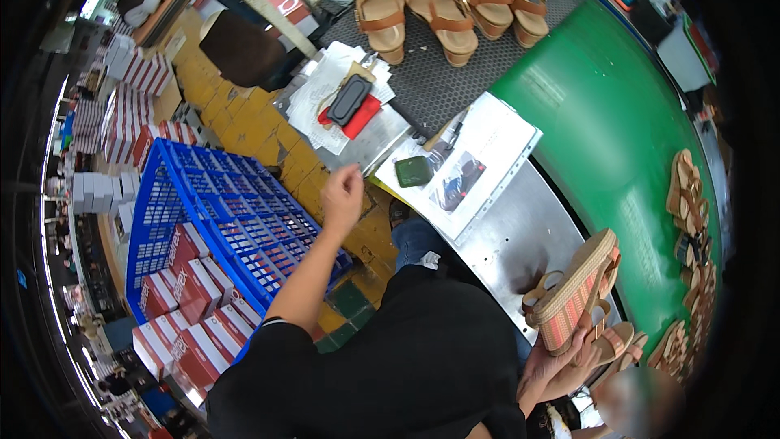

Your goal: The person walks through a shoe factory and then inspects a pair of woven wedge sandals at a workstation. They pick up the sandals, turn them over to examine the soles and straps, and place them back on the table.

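My left hand is raised over the yellow floor, near the metal table's left corner. Its fingers are curled in and nothing shows in them. At the lower right my right hand grips a wedge sandal, tilted so that its woven tan and coral wedge faces up. Close against it is another hand, seemingly a nearby person's. A second sandal's brown strap shows behind the wedge. Papers with a shoe photo lie on the metal table, under a small dark green block.
A blue crate with red-and-white shoe boxes stands at the left. Several tan sandals sit on a black mat. A green belt carries more sandals. A black-and-red stamp pad rests on papers.
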